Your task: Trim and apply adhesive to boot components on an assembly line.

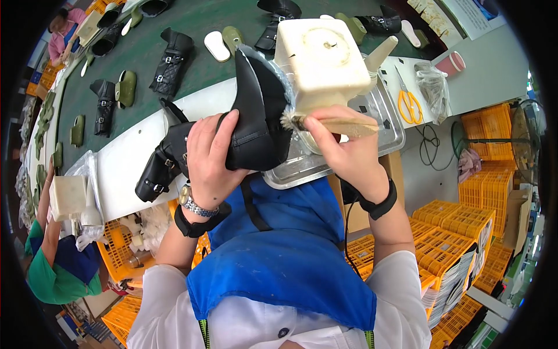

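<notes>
A black leather boot upper (256,125) is in my left hand (210,148), whose fingers are wrapped round it. Along its lining edge runs a pale grey-blue strip. My right hand (351,151) pinches a wooden-handled brush (349,126), its frayed bristles against or very near that edge; exact contact cannot be made out. Just beyond the brush, a cream plastic container (325,55) with a spout stands over a metal tray (397,122). Left of my left hand lies another black buckled boot upper (160,174) on the white table strip.
Orange-handled scissors (409,104) and a clear plastic bag (433,87) lie right of the tray. Black boot uppers and olive sole pieces ride on the green belt (197,17). Yellow crates (439,238) are stacked at the right. A co-worker in green (64,267) is at the left.
</notes>
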### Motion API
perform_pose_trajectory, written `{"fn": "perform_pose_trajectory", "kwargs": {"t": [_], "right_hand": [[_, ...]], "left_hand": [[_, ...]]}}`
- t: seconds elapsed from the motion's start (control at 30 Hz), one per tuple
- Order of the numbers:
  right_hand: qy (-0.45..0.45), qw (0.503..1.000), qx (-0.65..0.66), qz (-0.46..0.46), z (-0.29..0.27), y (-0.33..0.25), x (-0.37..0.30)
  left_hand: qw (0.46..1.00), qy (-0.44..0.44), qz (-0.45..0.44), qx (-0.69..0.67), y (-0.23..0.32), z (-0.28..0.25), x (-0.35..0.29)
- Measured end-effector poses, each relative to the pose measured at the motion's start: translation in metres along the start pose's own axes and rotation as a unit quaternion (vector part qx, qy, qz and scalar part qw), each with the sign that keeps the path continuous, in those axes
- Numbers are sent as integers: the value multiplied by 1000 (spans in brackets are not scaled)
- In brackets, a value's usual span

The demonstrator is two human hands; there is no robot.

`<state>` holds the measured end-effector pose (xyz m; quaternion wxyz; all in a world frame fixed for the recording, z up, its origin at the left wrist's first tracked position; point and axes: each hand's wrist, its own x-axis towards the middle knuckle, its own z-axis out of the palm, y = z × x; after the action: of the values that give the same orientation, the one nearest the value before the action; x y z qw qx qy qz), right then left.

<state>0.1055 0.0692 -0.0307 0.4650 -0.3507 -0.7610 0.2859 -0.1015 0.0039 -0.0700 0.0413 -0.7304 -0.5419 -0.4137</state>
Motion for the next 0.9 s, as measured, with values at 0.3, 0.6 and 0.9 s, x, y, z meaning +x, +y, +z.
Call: {"fn": "perform_pose_trajectory", "kwargs": {"t": [0.3, 0.6, 0.9], "right_hand": [[-98, 988, 103, 66, 0, -12, -9], [-67, 938, 244, 237, 9, 3, -11], [28, 995, -33, -95, 12, 6, -5]], "left_hand": [[991, 78, 30, 109, -11, 3, 3], [987, 99, 44, 117, -16, 3, -1], [997, 32, 32, 60, -13, -7, -3]]}}
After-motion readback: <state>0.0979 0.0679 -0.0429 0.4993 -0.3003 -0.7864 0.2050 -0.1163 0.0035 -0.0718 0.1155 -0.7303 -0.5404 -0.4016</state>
